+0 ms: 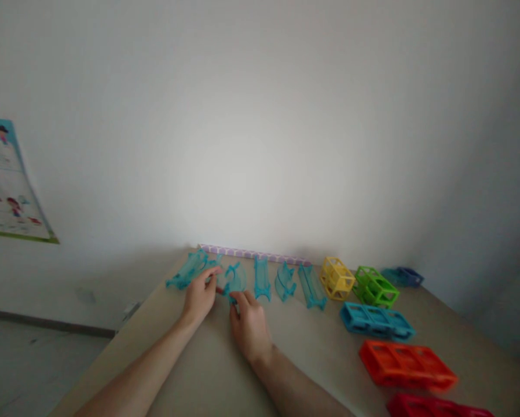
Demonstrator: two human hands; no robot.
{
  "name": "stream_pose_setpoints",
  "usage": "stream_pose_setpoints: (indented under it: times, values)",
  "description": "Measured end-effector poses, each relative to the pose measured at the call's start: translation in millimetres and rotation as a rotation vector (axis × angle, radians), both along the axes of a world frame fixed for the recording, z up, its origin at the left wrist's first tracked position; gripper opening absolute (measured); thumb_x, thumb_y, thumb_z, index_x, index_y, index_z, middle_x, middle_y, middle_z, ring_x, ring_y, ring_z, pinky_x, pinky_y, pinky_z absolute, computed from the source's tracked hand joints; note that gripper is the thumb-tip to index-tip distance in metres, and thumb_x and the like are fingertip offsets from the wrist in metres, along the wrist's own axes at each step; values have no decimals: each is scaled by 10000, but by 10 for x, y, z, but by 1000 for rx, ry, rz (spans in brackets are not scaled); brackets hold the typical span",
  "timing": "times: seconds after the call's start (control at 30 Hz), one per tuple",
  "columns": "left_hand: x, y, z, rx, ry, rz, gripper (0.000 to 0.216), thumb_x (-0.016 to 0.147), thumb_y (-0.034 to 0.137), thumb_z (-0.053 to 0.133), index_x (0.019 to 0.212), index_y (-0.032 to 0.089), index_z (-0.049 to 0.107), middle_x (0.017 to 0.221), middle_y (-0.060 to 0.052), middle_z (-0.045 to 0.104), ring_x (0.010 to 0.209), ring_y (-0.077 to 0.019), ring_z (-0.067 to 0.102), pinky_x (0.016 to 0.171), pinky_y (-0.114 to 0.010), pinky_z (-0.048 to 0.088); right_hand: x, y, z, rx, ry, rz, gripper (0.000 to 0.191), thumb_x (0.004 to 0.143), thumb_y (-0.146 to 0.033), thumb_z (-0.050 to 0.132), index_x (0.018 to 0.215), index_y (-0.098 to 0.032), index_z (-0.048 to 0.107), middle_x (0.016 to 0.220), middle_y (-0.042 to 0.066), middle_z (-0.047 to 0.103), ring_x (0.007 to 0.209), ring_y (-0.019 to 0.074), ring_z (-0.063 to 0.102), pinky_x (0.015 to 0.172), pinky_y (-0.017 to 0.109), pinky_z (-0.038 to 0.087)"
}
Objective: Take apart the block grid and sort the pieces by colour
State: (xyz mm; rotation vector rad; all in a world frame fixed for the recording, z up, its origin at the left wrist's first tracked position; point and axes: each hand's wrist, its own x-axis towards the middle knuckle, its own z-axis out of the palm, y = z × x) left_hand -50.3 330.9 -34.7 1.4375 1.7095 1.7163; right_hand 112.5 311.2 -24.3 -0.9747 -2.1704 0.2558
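My left hand [202, 292] is at the left part of a row of clear teal toy track pieces, its finger and thumb bent around the near edge of one; its exact grip is partly hidden. Close beside it, my right hand [250, 321] has its fingers closed at the lower end of a curved track piece [237, 277], covering that end. Left of my hands lies a ribbed teal track piece [189, 268]. To the right stand a straight track piece [262, 277], another curved piece [285, 282] and a longer straight one [312, 286].
On the table's right side are a yellow frame block [337, 279], a green one [375, 286], a blue one [376, 320], an orange-red one [406, 365] and a red one [436, 406]. A purple patterned strip [255, 254] runs along the wall.
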Motion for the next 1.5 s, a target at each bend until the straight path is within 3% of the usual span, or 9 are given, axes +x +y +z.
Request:
stream_pose_setpoints:
  times: [0.17, 0.37, 0.5, 0.73, 0.93, 1.13, 1.3, 1.37, 1.5]
  values:
    - [-79, -30, 22, -1, 213, 129, 225, 793, 217, 525, 970, 184, 659, 1014, -97, 680, 750, -204, 657, 748, -352, 524, -13, 88, -22, -1, -135, -88, 398, 788, -4, 431, 1086, -188, 620, 948, 106, 652, 685, 189, 652, 600, 261, 468]
    - [-156, -16, -14, -57, 377, 151, 406, 766, 198, 581, 1169, 209, 627, 1027, -112, 671, 946, -253, 625, 899, -410, 458, 4, -31, 37, 51, -247, -134, 354, 822, -97, 459, 1150, -177, 564, 984, 129, 633, 744, 234, 654, 607, 305, 484]
    - [-141, -22, -12, -102, 430, 71, 425, 795, 211, 555, 1215, 241, 618, 991, -107, 697, 906, -247, 644, 875, -390, 465, 9, -74, 44, 46, -220, -20, 368, 836, -112, 448, 1191, -168, 531, 988, 119, 660, 881, 236, 644, 733, 324, 500]
    - [-124, 4, 15, -98, 378, 75, 234, 796, 236, 552, 970, 215, 707, 915, -111, 727, 872, -259, 664, 833, -374, 474, 19, -13, -1, -37, -120, -46, 434, 828, -149, 486, 1262, -131, 482, 1112, 159, 656, 970, 260, 639, 815, 359, 492]
    - [-59, -45, 69, -14, 169, 130, 235, 841, 402, 502, 860, 200, 620, 811, -46, 711, 439, -142, 592, 489, -262, 464, 53, -41, 28, -51, -7, 89, 362, 890, -201, 459, 1248, -162, 488, 1085, 117, 663, 838, 203, 659, 751, 319, 514]
    - [159, -244, 159, 81, 176, -158, 162, 813, 368, 574, 843, 212, 605, 561, 32, 608, 438, -120, 564, 466, -213, 434, 67, -102, 121, -23, 167, 116, 570, 939, -266, 426, 1463, -219, 206, 1334, 143, 490, 960, 192, 625, 815, 317, 518]
    - [251, -341, 173, 102, 280, -488, 176, 839, 312, 544, 966, 203, 598, 765, -26, 679, 530, -118, 599, 494, -215, 455, 125, -23, 68, 27, 310, 30, 345, 960, -233, 357, 1289, -207, 458, 1106, 119, 594, 983, 212, 593, 842, 346, 496]
    - [187, -313, 182, 114, 374, -358, 210, 836, 328, 543, 1004, 213, 594, 915, -52, 690, 658, -139, 638, 564, -231, 490, 141, 9, 32, 39, 355, 23, 306, 951, -187, 338, 1209, -201, 501, 1018, 99, 610, 919, 199, 598, 815, 336, 494]
    - [-87, -176, 185, 59, 530, 218, 167, 841, 277, 502, 900, 205, 640, 991, -95, 669, 1006, -253, 579, 919, -408, 431, 150, 7, 7, 3, 352, 46, 258, 922, -121, 334, 1075, -194, 529, 928, 72, 614, 834, 172, 598, 753, 293, 478]
